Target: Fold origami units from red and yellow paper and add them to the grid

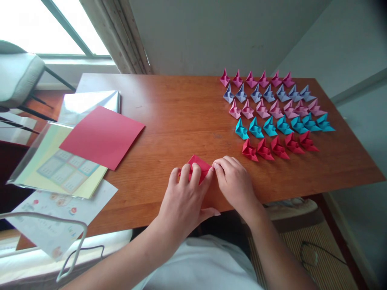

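Note:
A small folded piece of red paper (202, 164) lies flat on the wooden table near its front edge. Spread over it, my left hand (186, 193) presses it down with the fingertips, the thumb held out to the side. My right hand (232, 177) is closed at the paper's right corner, thumb and forefinger pinching there. Part of the paper is hidden beneath my left fingers. To the right, a row of red folded paper boats (279, 148) stands closest to my right hand.
Behind the red row stand turquoise boats (284, 125), pink boats (275, 109), lilac boats (268, 94) and magenta boats (263, 79). At left, a red paper sheet (102, 137) overlaps a clear packet of paper (90, 179). A printed sheet (99, 201) overhangs the front edge.

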`<state>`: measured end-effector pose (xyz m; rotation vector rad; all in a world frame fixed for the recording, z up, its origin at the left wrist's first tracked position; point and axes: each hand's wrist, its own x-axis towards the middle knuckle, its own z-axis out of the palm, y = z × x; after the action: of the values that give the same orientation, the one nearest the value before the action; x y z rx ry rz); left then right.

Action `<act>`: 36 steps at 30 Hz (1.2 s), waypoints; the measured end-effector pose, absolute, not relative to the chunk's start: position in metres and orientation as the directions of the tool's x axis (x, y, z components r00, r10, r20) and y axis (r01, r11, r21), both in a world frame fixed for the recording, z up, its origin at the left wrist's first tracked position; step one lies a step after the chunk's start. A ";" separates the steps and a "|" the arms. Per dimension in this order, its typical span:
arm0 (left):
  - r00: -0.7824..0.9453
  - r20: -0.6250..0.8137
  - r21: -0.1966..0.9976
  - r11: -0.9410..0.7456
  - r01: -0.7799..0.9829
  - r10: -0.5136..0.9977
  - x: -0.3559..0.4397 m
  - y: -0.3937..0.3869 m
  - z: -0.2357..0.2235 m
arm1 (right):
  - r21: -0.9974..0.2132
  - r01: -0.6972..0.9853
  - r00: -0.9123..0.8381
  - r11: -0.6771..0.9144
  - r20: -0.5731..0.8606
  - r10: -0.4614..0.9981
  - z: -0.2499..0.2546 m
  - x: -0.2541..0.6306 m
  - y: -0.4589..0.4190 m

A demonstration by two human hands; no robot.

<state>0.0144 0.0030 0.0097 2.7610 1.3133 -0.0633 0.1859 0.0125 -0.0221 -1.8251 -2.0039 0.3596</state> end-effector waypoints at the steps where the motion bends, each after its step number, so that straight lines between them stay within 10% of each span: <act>1: 0.632 -0.079 0.054 -0.629 0.775 0.771 0.015 0.003 0.011 | -0.451 0.886 -0.063 0.111 0.120 0.991 -0.022 0.186 0.013; 23: 0.372 0.249 0.484 -0.448 0.752 0.894 -0.005 0.001 -0.010 | -0.533 0.844 -0.014 0.061 0.091 0.996 -0.012 0.174 0.008; 30: 0.251 0.311 0.583 -0.392 0.712 0.917 -0.004 -0.005 -0.005 | -0.755 0.640 0.024 0.145 0.208 0.978 -0.004 0.170 -0.004; 36: 0.234 0.111 0.900 -0.197 0.388 0.966 -0.001 0.000 0.010 | -0.610 0.705 -0.030 0.362 0.484 0.875 -0.002 0.158 -0.017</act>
<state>-0.0011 -0.0004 0.0097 1.7278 1.2632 0.9345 0.1582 -0.0168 -0.0017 -1.3935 -1.7814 0.2538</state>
